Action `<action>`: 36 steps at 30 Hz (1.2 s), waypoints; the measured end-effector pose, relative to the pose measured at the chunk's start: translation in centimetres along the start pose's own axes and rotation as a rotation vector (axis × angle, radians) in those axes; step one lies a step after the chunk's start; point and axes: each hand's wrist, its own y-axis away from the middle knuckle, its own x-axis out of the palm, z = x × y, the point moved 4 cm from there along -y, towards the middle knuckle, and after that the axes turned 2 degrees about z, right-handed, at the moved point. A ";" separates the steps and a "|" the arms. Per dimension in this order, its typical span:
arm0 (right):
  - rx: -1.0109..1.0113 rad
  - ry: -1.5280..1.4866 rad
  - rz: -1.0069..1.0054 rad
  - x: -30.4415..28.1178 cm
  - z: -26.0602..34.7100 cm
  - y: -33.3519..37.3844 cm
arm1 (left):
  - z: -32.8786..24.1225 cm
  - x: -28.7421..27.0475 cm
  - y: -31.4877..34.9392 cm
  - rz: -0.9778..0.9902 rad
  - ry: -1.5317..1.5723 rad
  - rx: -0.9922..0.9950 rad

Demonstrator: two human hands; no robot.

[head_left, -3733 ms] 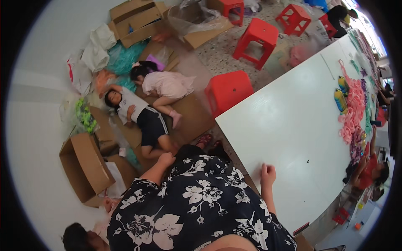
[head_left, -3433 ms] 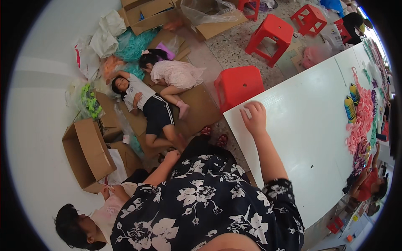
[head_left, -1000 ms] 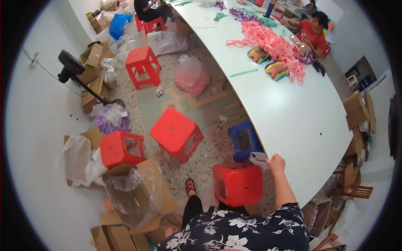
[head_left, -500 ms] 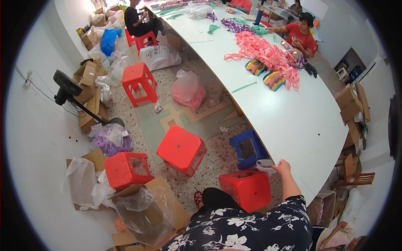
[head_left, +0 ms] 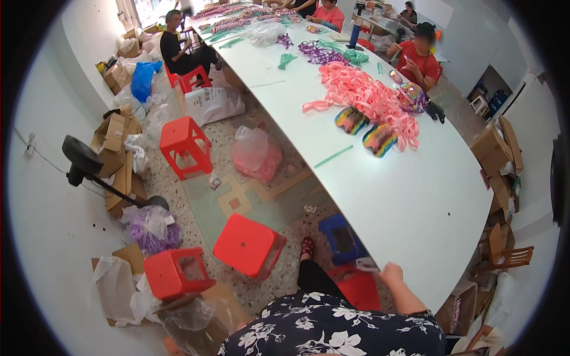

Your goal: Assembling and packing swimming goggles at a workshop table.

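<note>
1. The right hand (head_left: pixel 391 274) is at the near left edge of the white surface (head_left: pixel 409 207). Its fingers are bent inward, but I cannot tell if it grips something.
2. Just beside this hand, on its left, is a pale thing (head_left: pixel 366 264) at the surface edge. Whether the hand touches it, I cannot tell.
3. The left hand cannot be made out, so its state I cannot tell.
4. Below the pale thing is a red stool (head_left: pixel 356 288), partly covered by the patterned shirt (head_left: pixel 332 326). A blue stool (head_left: pixel 341 238) is near, by the same edge.
5. Farther along the surface lies a loose heap of pink straps (head_left: pixel 356 86). Two rainbow pieces (head_left: pixel 351 120) lie along its near side, and a green strip (head_left: pixel 333 156) lies apart from them, closer to the person.
6. Behind the heap are purple straps (head_left: pixel 325 54). At its right end is a black item (head_left: pixel 435 111).
7. Across the surface sits a co-worker in red (head_left: pixel 418 56), both hands raised in front. Another one, in black (head_left: pixel 181 50), sits at the far left side.
8. On the floor at left stand more red stools (head_left: pixel 244 244), a bag with pink contents (head_left: pixel 256 159) and a black fan (head_left: pixel 83 155).
</note>
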 end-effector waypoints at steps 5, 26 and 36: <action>0.058 -0.058 0.067 -0.1 0.4 0.9 | -10.6 -7.7 -2.8 -0.023 -0.101 0.061; -0.028 -0.063 0.577 -4.4 0.0 -4.6 | -37.4 -25.0 -4.6 -0.464 -0.285 0.285; -0.301 -0.050 0.637 -1.6 0.3 -8.6 | -35.4 -26.3 -3.6 -0.315 -0.325 0.144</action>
